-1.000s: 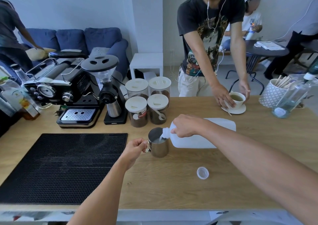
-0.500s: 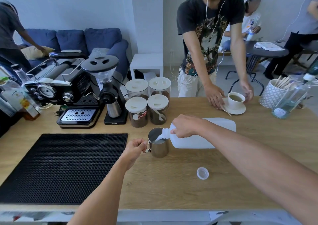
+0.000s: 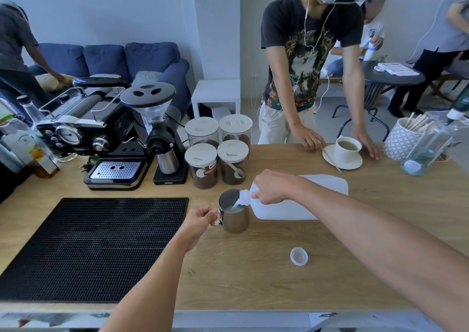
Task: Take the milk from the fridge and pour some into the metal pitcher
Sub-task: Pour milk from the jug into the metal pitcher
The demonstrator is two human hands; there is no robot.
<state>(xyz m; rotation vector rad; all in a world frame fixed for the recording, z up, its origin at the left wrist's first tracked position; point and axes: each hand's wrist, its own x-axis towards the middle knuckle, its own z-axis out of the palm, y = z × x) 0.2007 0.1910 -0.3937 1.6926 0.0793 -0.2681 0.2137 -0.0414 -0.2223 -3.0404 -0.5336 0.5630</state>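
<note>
The left hand is clenched around the handle of the metal pitcher, fingers curled tight, holding it upright on the wooden counter. The right hand grips the neck of a white milk jug, fingers wrapped around it just behind the open spout. The jug is tipped almost flat to the right of the pitcher, its spout over the rim, and a thin white stream runs into the pitcher, where milk shows at the bottom.

The jug's cap lies on the counter, in front of the pitcher and to its right. A black ribbed mat lies left of the pitcher. Behind the pitcher stand four lidded jars, with a grinder and an espresso machine further left. Behind and right of the pitcher, another person rests both hands on the counter beside a cup on a saucer. Beyond is a white-walled room with a blue sofa.
</note>
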